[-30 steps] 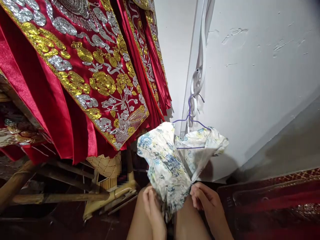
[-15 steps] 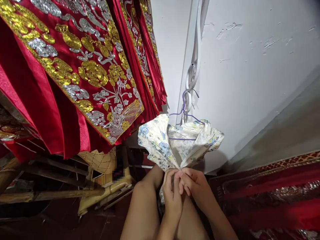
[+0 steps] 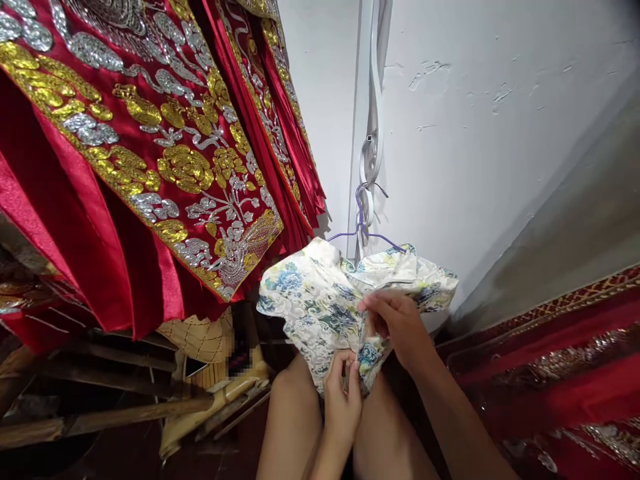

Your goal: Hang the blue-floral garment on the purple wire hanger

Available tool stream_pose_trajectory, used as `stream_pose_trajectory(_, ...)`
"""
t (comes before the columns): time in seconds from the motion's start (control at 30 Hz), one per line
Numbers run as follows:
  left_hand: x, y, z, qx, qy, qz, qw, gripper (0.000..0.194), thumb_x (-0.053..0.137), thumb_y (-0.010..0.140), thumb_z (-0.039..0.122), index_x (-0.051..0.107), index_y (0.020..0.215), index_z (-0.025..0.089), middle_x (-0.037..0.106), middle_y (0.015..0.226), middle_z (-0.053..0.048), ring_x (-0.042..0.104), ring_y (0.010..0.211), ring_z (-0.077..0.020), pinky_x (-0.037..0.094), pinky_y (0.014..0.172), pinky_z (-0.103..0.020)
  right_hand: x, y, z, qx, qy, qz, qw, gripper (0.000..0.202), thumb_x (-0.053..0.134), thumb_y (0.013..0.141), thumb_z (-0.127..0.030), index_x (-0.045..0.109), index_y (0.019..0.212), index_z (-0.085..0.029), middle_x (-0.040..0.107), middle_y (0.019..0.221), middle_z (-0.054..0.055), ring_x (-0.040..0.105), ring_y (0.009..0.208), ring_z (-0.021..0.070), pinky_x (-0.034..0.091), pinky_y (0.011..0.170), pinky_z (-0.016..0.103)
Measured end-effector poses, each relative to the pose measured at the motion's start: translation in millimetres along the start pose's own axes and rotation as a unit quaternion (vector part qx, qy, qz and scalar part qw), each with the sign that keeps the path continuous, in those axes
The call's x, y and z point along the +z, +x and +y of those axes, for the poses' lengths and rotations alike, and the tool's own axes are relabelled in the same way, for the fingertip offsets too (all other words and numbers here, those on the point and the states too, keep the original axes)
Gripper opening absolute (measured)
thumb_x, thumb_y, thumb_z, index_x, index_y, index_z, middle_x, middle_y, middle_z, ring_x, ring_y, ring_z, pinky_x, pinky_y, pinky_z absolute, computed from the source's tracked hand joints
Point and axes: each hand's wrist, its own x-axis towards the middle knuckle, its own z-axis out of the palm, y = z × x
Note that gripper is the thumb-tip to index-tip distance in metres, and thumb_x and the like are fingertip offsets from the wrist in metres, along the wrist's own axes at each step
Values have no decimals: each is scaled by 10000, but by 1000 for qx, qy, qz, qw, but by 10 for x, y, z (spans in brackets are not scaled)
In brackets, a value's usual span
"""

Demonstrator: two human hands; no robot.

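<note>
A white floral blouse [image 3: 320, 303] with blue and green flowers and a stand collar hangs before my knees on a purple wire hanger [image 3: 361, 223]. Along the front opening, my left hand [image 3: 344, 383] pinches the fabric edge low down. Higher up, just under the collar, the fingers of my right hand [image 3: 393, 313] are closed on the other front edge. The two front panels lie close together between my hands. Any fastener under the fingertips is too small to make out.
The hanger hooks on a white curled strip [image 3: 373, 127] against the white wall [image 3: 475, 73]. Red skirts with gold and silver embroidery [image 3: 190, 167] hang at the left. Below them stands a bamboo chair [image 3: 215, 400]. Red sequined fabric [image 3: 565, 393] lies at the right.
My right hand has moved up from beside my left hand to near the collar. The blouse front, gathered before, now lies flatter and more spread. The view has shifted slightly.
</note>
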Motion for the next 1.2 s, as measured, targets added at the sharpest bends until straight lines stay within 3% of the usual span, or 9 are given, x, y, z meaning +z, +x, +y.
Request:
stream_pose_trajectory(0.2,-78,47,-64,28,40,-32,998,181,479,983,302,593,903,187,609,820,-47,577,785,-191,447,733,-277,86,210,-395,-48,65,36,996,250,636,796,-374,697,713,-145,564,419,-17,349,393,86,285,415,230)
stream_pose_trajectory(0.4,-82,24,-109,11,37,-81,996,219,505,979,325,617,859,180,624,783,-39,587,747,-183,448,699,-270,26,143,-388,-64,42,27,997,266,607,840,-405,661,755,-159,563,445,-30,374,401,85,298,422,220)
stream_pose_trajectory(0.5,-148,312,220,62,24,-41,997,161,540,973,304,645,954,184,665,864,-47,611,802,-179,461,746,-275,-11,115,-306,-91,16,0,996,264,562,875,-397,648,763,-174,569,459,-40,390,403,85,302,429,216)
stream_pose_trajectory(0.57,-207,595,555,121,5,17,992,223,517,992,282,615,1175,203,680,962,-54,638,883,-179,475,813,-287,-19,88,-282,-96,7,-9,995,252,551,876,-371,644,744,-177,569,462,-41,397,408,86,303,434,215)
stream_pose_trajectory(0.67,-260,1014,1041,220,47,19,974,344,443,1026,251,530,1359,234,670,953,-35,634,878,-162,471,818,-285,-15,27,-322,-100,-4,-12,995,249,542,870,-343,629,703,-180,551,450,-42,401,412,92,303,442,221)
stream_pose_trajectory(0.8,-214,1321,1414,293,161,-38,942,183,479,1010,228,651,965,185,645,889,-39,602,847,-162,454,790,-277,-16,7,-385,-132,-50,10,990,236,537,885,-323,635,720,-184,519,476,-49,411,441,101,312,470,236)
stream_pose_trajectory(0.93,-275,1380,1533,340,172,37,924,160,529,976,187,643,866,168,648,826,-22,598,793,-144,449,751,-255,-50,141,-205,-143,-137,38,979,242,540,854,-313,623,664,-189,450,497,-47,392,472,117,299,491,263)
stream_pose_trajectory(1.1,-760,1559,1329,237,26,237,942,158,588,935,233,695,847,157,675,809,-7,612,766,-127,463,722,-220,-149,184,105,-67,-143,10,987,278,536,778,-305,523,520,-203,346,440,-54,334,460,114,222,480,277)
stream_pose_trajectory(1.2,-996,1663,962,62,-214,267,938,150,643,875,168,669,730,136,617,672,26,556,626,-81,453,640,-168,-164,58,142,-54,-115,13,992,256,535,727,-279,483,487,-204,324,435,-60,300,453,99,197,473,272)
